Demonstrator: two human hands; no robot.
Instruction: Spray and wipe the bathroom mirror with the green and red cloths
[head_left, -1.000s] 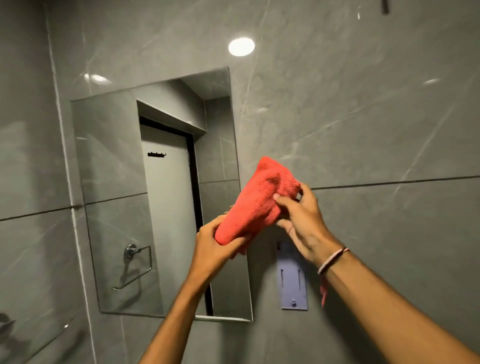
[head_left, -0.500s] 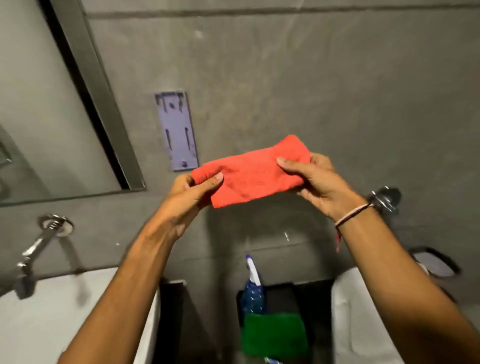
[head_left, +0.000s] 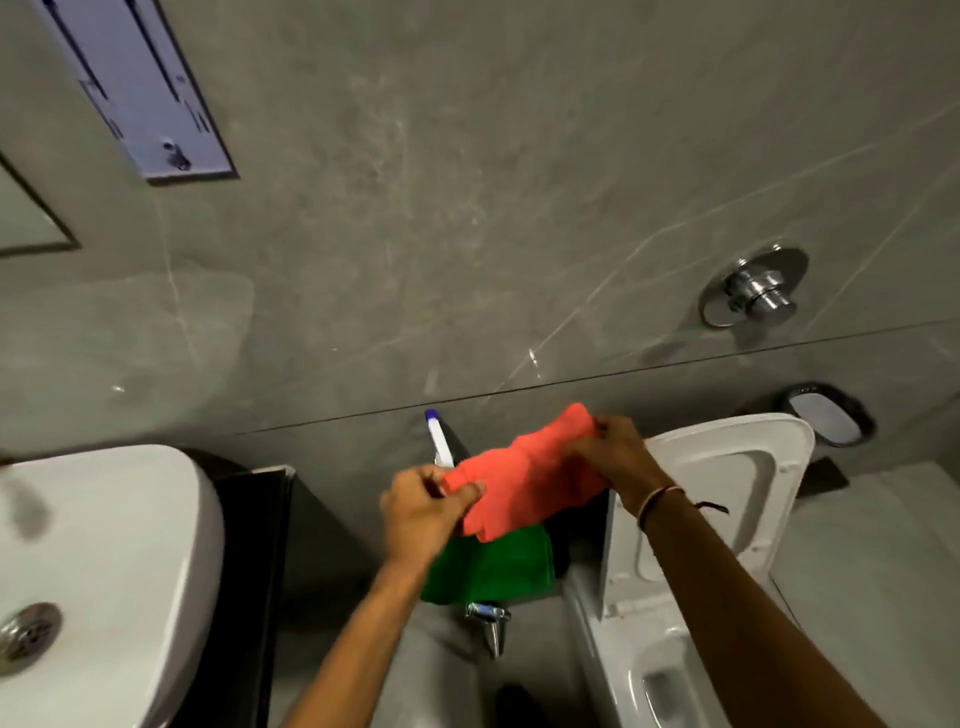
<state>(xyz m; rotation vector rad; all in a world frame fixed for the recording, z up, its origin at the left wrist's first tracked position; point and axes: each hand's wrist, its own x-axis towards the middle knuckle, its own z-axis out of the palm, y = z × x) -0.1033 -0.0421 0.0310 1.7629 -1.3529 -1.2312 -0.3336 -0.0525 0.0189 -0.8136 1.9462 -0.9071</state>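
Note:
The red cloth (head_left: 524, 480) is folded and stretched between both hands, low in front of the grey wall. My left hand (head_left: 423, 512) pinches its left end and my right hand (head_left: 615, 457) grips its right end. Directly beneath it lies the green cloth (head_left: 491, 569), folded on a dark surface between the sink and the toilet. A spray bottle's white and blue nozzle (head_left: 439, 439) pokes up behind the red cloth, its body hidden. Only a corner of the mirror (head_left: 23, 218) shows at the left edge.
A white sink (head_left: 104, 561) with a drain sits at lower left. A white toilet with its lid up (head_left: 727, 499) stands at the right. A chrome flush button (head_left: 756, 291), a purple wall plate (head_left: 140, 88) and a chrome tap (head_left: 491, 626) below the cloths are also here.
The view has swung down from the mirror to the floor area. Both hands have carried the red cloth down, folded it flatter, and it now hangs just over the green cloth.

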